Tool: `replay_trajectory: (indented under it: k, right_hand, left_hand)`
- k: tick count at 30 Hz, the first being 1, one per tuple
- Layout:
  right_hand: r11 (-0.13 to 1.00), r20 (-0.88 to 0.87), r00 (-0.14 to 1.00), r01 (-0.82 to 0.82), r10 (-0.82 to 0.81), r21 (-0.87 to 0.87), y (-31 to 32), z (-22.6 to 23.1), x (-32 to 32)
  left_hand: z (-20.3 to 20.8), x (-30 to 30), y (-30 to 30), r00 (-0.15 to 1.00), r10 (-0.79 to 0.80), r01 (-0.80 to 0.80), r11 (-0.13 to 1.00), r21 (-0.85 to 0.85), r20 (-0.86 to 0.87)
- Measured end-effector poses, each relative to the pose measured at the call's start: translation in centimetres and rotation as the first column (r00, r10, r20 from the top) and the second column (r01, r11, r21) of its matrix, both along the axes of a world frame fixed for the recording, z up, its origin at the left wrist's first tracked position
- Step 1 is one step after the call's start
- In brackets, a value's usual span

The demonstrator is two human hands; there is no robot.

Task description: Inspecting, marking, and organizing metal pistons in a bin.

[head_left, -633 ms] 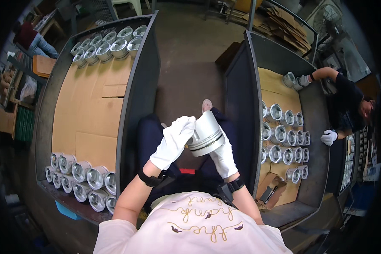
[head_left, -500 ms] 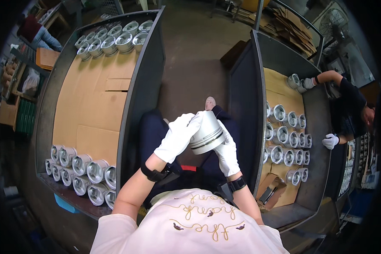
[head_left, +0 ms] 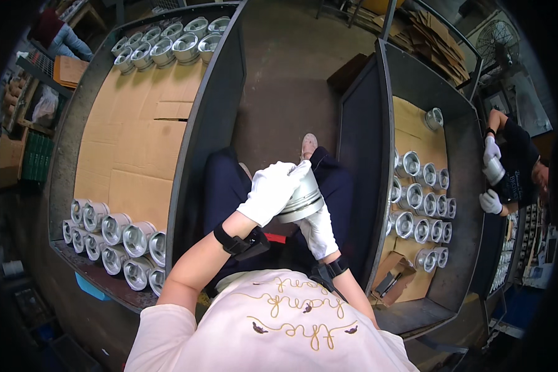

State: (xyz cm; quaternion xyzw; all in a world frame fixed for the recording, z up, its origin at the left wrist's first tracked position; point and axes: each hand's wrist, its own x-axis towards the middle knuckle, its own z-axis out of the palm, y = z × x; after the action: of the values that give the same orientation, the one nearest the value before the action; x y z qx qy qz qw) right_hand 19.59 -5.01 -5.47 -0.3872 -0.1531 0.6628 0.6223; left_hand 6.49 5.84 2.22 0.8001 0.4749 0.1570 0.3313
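Observation:
A silvery engine piston [head_left: 304, 199] with grooves round one end is held between my two white-gloved hands, over my lap. My left hand [head_left: 273, 191] wraps its upper left side, the fingers reaching over the top. From below and the right, my right hand [head_left: 320, 232] supports it near the grooved end; part of those fingers is hidden behind the metal. In the dark metal bin at my left [head_left: 181, 167], rows of pistons [head_left: 135, 239] stand at the near end and more pistons [head_left: 162, 51] at the far end, on cardboard.
On my right is another dark bin [head_left: 385, 155] with rows of pistons [head_left: 410, 196] and a small open carton [head_left: 393, 278]. Beyond it a co-worker with gloved hands [head_left: 491, 149] holds a piston [head_left: 494, 170]. Stacked cardboard [head_left: 429, 43] lies at the back right.
The piston has tilted and shifted slightly left in my hands, my right hand sliding lower beneath it. The co-worker has lifted a piston out of the right bin.

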Motion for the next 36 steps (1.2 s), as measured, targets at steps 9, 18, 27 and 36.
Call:
replay_trajectory:
  k: [9,18,27,36]
  right_hand:
    - [0.999,-0.258,0.966,-0.019,0.029,0.041,0.6,0.8,1.3]
    - [0.983,-0.479,0.858,-0.159,0.186,0.097,0.9,2.8,-0.2]
    - [1.000,-0.210,0.978,0.019,-0.018,0.002,1.1,2.0,1.5]
    - [0.989,0.464,0.874,0.145,-0.140,0.026,2.4,5.6,3.1]
  left_hand:
    - [1.3,-1.2,-0.1,0.839,0.158,0.033,0.941,-0.338,0.521]
    - [-1.4,-2.6,1.1,0.711,0.103,0.270,0.873,-0.405,0.695]
    - [-2.1,-2.7,1.5,0.572,0.191,0.423,0.764,-0.486,0.798]
    - [-3.3,-1.6,-2.2,0.155,0.624,0.631,0.534,-0.563,0.766]
